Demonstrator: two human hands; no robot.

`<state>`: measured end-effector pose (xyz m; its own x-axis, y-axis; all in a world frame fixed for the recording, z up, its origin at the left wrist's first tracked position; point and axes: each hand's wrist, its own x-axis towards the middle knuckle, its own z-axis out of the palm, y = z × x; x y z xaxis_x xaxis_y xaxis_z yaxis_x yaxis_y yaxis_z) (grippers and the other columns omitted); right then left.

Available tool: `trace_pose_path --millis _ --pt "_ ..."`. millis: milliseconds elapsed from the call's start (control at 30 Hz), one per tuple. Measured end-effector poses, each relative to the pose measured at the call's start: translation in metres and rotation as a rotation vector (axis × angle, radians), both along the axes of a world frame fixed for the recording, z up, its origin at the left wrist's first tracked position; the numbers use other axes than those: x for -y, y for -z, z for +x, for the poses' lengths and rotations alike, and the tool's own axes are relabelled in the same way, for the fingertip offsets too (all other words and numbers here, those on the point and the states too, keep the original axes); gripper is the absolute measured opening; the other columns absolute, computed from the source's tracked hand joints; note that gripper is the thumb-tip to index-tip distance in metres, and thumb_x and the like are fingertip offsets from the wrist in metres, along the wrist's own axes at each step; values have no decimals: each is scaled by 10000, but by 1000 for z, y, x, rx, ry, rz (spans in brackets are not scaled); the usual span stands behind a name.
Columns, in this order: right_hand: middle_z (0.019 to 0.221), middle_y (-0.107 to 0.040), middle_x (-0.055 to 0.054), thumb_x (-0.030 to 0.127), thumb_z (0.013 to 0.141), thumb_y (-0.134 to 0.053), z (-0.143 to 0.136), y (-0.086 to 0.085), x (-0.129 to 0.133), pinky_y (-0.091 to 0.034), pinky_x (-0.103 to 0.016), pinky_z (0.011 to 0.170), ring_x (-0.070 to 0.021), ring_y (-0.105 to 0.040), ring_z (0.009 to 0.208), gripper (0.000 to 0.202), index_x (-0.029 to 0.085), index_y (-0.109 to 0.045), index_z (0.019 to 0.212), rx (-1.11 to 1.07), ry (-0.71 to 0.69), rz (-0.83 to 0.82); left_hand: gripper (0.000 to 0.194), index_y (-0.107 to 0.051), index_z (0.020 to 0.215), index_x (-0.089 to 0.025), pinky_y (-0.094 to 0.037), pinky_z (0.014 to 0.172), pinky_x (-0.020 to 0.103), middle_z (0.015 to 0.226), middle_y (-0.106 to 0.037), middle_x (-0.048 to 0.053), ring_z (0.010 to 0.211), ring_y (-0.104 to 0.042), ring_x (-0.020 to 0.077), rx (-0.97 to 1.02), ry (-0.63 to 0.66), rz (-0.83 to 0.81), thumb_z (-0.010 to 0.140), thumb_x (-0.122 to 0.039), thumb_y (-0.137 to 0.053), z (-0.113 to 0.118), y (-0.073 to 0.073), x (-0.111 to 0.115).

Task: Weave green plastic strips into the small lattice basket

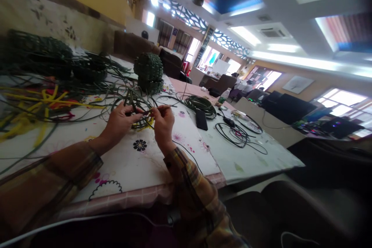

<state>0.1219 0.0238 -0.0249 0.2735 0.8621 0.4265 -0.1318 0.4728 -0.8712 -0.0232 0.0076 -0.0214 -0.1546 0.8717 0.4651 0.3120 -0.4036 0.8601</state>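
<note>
Both hands meet over a loose tangle of dark green strips (132, 99) on the flowered tablecloth. My left hand (120, 121) is closed, its thumb and fingers pinching a dark green strip at the tangle's near side. Close beside it, my right hand (163, 122) pinches a thin green strip (174, 105) between thumb and forefinger. Some yellow strip (148, 123) shows beneath the fingers. Just behind the tangle stands a round woven green ball-like piece (148, 70). The exact crossing of strips between the fingertips is too small to make out.
Yellow strips (46, 104) and dark woven baskets (37, 56) crowd the left side. To the right lie a coil of green strip (200, 105), a black phone (201, 119), a looser coil (232, 135) and a plastic bottle (224, 97). A white cable (95, 219) crosses near my lap.
</note>
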Motion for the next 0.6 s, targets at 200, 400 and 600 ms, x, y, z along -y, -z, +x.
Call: trace_pose_path --millis 200,400,600 --pt "790 -764 26 203 865 -690 -1 -6 2 -559 -233 646 -101 -684 596 168 222 -522 856 -274 -192 -84 362 -796 845 -210 -479 816 370 915 -604 43 852 -597 238 80 54 -85 645 -511 -783 0 2 -5" --pt "765 -756 20 180 923 -695 -4 -10 -1 -613 -238 667 -93 -691 594 202 221 -507 859 -491 -229 -269 542 -750 851 -188 -475 683 311 795 -654 24 738 -595 201 275 181 -192 555 -619 -896 2 1 -5" --pt "675 -663 64 300 839 -831 2 -16 -5 -550 -202 536 -95 -658 570 314 220 -528 826 -411 -208 -266 528 -743 832 -200 -427 611 281 749 -682 20 662 -569 179 278 297 -263 526 -591 -923 -3 -6 -2"
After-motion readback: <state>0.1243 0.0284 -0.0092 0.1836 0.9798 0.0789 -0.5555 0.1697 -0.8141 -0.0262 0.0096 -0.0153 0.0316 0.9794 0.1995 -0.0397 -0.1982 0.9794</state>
